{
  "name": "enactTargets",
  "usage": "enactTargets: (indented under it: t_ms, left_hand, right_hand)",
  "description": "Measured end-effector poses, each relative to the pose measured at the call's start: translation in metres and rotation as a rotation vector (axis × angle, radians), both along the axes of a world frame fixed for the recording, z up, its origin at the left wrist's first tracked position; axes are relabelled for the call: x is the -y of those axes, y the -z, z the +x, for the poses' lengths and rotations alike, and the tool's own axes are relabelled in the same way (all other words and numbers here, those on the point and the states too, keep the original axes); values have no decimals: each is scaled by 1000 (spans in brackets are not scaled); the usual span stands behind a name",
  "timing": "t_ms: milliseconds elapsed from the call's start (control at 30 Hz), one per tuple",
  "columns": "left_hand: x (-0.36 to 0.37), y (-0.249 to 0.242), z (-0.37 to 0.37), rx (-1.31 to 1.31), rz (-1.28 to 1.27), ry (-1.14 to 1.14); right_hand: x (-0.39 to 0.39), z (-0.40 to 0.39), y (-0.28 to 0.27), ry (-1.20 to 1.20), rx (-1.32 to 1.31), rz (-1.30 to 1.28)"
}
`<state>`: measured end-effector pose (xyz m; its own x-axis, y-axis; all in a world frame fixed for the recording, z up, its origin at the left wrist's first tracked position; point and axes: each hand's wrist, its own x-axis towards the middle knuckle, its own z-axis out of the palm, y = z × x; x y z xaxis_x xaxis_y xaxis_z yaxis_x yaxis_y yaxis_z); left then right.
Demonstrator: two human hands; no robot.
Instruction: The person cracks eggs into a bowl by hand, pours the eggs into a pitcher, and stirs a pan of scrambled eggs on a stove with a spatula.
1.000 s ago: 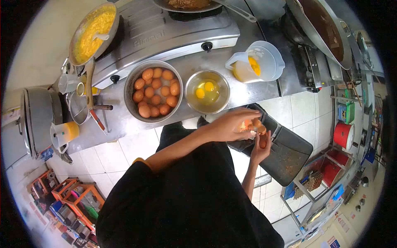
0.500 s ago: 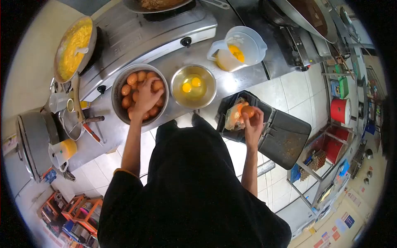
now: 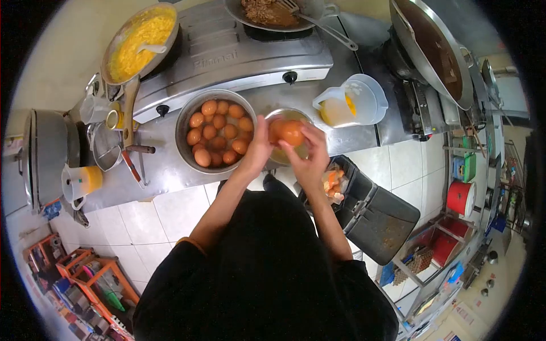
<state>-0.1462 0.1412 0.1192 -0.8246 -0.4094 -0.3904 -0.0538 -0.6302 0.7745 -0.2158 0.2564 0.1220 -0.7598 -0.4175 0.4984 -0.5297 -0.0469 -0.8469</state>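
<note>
My left hand (image 3: pixel 260 149) and my right hand (image 3: pixel 310 156) meet over a small steel bowl (image 3: pixel 304 117). In my right fingers is a brown egg (image 3: pixel 292 134). Against its left side, at my left fingertips, is a second, blurred brown egg (image 3: pixel 275 129). The hands and eggs hide most of the bowl's contents. Left of the bowl stands a metal pot (image 3: pixel 181 129) with many brown eggs (image 3: pixel 210 132) inside. To the right is a translucent measuring jug (image 3: pixel 371 98) with yellow egg in it.
Below the counter at right, an open black bin (image 3: pixel 355 196) holds eggshells (image 3: pixel 334 183). Behind the pot is a gas stove (image 3: pixel 219 48) with a pan of scrambled egg (image 3: pixel 142 42) and a pan of brown food (image 3: pixel 270 12). A large wok (image 3: pixel 435 51) sits at back right.
My left hand has come out of the egg pot with an egg. My right hand has moved left from above the bin, still holding its egg. Both eggs now meet over the bowl.
</note>
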Motion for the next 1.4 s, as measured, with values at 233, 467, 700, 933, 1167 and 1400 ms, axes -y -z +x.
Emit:
enactTargets:
  t_ms: [233,467,700,933,1167,1400]
  left_hand:
    - [-2,-1,-9,15,-177,141]
    - [30,29,-19,-156,-420,498]
    - [40,27,-30,-167,-907,506]
    - [39,47,-35,-156,-1140,386]
    - [39,46,-40,-164,-1279,327]
    - [42,38,-45,-101,-1296,387]
  right_hand:
    - [-13,-7,10,-7,42,40]
    - [-35,-64,11,-431,291,344]
    - [-33,-79,28,-450,197,379]
    - [-26,-72,57,-326,45,328]
    - [-28,-70,65,-235,42,332]
    - [-23,-68,76,-98,-23,227]
